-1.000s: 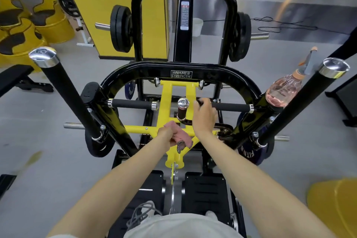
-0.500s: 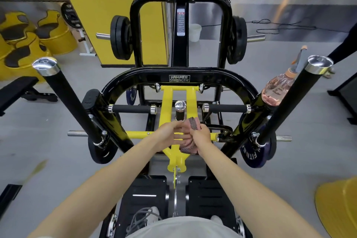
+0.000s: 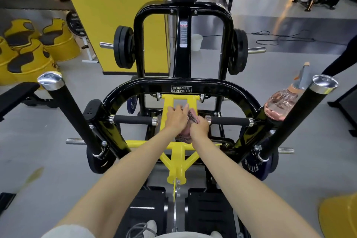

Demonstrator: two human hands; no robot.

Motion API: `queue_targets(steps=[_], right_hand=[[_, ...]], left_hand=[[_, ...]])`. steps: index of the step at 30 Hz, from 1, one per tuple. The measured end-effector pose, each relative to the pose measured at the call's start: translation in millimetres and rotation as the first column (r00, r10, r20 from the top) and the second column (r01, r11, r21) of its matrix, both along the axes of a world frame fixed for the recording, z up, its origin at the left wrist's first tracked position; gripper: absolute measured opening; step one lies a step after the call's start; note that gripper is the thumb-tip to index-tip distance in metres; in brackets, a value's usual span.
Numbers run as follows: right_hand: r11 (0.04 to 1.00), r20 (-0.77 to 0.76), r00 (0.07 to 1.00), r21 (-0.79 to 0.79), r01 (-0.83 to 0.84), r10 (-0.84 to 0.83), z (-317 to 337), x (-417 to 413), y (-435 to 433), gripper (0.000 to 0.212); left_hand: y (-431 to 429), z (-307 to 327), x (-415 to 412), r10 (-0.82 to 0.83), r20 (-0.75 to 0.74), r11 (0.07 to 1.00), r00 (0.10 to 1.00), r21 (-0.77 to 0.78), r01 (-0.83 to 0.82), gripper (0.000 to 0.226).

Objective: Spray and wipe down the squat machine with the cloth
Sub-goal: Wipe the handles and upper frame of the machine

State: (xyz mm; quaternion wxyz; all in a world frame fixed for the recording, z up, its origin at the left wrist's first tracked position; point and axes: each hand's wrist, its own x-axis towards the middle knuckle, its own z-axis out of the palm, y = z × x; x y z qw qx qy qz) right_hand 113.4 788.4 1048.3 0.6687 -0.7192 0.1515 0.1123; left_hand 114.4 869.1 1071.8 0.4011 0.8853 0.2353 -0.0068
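A person leans over the squat machine in a gym, both arms stretched forward and both hands meeting at the centre of the yellow frame, between the two black grip bars. The pink cloth is bunched between the hands and hangs a little below them. The right hand curls its fingers round the cloth. The left hand lies against it with fingers reaching forward, and it cannot be told whether those fingers pinch the fabric or only press on it. A glint of chrome shows between the hands, but whatever the cloth is wrapped round is mostly hidden. The spray bottle, holding pink liquid, stands apart on the machine's right side, untouched. The step in hand appears to be the wiping of the centre part, with spraying set aside for now. The next move likely calls for drawing the cloth along an unwiped part, perhaps the right grip bar or the left grip bar, with firm pressure all round.
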Motion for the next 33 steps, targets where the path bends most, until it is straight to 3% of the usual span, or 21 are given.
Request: queue_targets(steps=[3,5,8,14,16,20,22,24,27,33], right_hand=[[0.999,0.061,0.998,-0.044,-0.012,0.014,-14.2,-0.6,-3.8,0.032],[0.996,0.068,0.997,-0.089,-0.030,0.037,-23.2,0.5,-2.5,0.031],[0.970,0.020,0.994,-0.221,-0.097,0.104,-41.0,3.8,-2.1,0.026],[0.919,-0.087,0.970,-0.310,-0.243,0.227,-65.5,5.5,-9.7,0.022],[0.900,-0.166,0.966,-0.362,-0.245,0.196,-69.2,12.4,-15.3,0.024],[0.940,-0.242,0.969,-0.314,-0.134,0.058,-55.9,20.1,-25.5,0.026],[0.952,-0.231,0.968,-0.264,-0.156,0.095,-50.1,21.4,-19.7,0.025],[0.959,-0.247,0.949,-0.155,-0.239,0.197,-53.0,20.3,-9.1,0.008],[0.960,-0.259,0.938,-0.099,-0.263,0.230,-55.6,21.3,-0.8,0.022],[0.967,-0.187,0.957,-0.087,-0.240,0.221,-28.5,23.4,-11.6,0.026]], left_hand=[[-1.4,-7.5,0.6,-0.069,0.019,0.994,0.997,0.090,0.067,0.042],[-2.9,-3.3,-1.0,-0.061,0.006,0.997,0.998,0.044,0.061,0.042],[-4.3,2.1,-2.9,-0.089,0.020,0.995,0.996,0.043,0.089,0.041],[-2.1,-9.3,2.8,-0.083,-0.007,0.997,0.997,-0.003,0.083,0.045],[-1.9,-11.8,5.4,-0.079,-0.012,0.997,0.997,-0.012,0.079,0.047],[-1.5,-14.9,8.5,-0.085,-0.023,0.996,0.996,-0.010,0.084,0.048],[-1.5,-14.0,8.6,-0.084,-0.031,0.996,0.996,-0.001,0.084,0.048],[-1.1,-13.5,8.8,-0.082,-0.045,0.997,0.996,-0.001,0.082,0.048],[-1.4,-14.2,8.5,-0.085,-0.036,0.996,0.996,-0.008,0.085,0.051],[-1.7,-12.0,9.7,-0.094,-0.033,0.995,0.995,-0.029,0.093,0.049]])
